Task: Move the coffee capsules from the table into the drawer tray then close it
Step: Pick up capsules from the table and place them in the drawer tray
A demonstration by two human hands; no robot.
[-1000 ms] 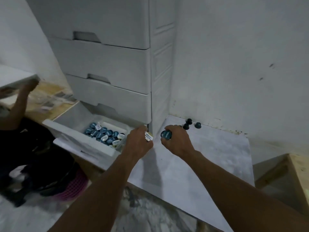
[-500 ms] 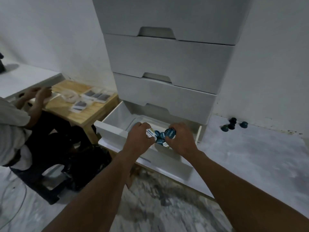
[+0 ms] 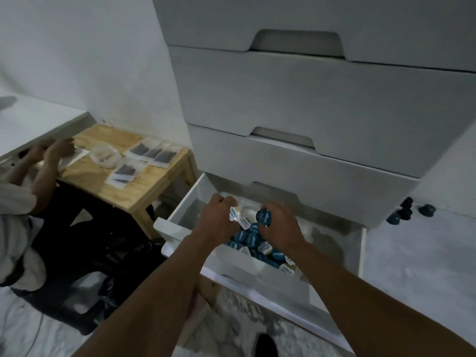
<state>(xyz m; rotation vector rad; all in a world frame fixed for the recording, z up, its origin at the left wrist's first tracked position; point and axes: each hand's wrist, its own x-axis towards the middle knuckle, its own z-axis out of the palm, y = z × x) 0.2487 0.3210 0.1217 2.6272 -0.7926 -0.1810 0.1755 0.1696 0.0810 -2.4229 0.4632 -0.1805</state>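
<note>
— Since half a second ago the left hand (image 3: 219, 224) and the right hand (image 3: 282, 229) have gone farther in over the drawer tray (image 3: 233, 265). A second back they were out over the white table (image 3: 425, 258), right of the cabinet (image 3: 309, 99).

— What do they carry?

— The same as before. The left hand has its fingers curled and pinches a white-lidded capsule (image 3: 235, 213) at the fingertips. The right hand is curled likewise round a blue-lidded capsule (image 3: 264, 217). The two capsules are close together but apart, with their lids turned toward the camera.

— Are they touching the pile yet?

— I can't tell, because the hands hide what lies right under them. The heap of capsules (image 3: 251, 239) lies in the tray just nearer than the fingers. Its lids are mostly blue, with a few white ones. Much more of the heap shows than half a second ago.

— And farther off?

— Three closed drawers of the cabinet stand above the open one. At the far right a few dark capsules (image 3: 404, 213) sit on the white table against the wall, where they stood a second ago. At the far left another person's hands (image 3: 55, 150) rest at a wooden table (image 3: 134, 186) with flat packets (image 3: 152, 153) spread over it.
</note>
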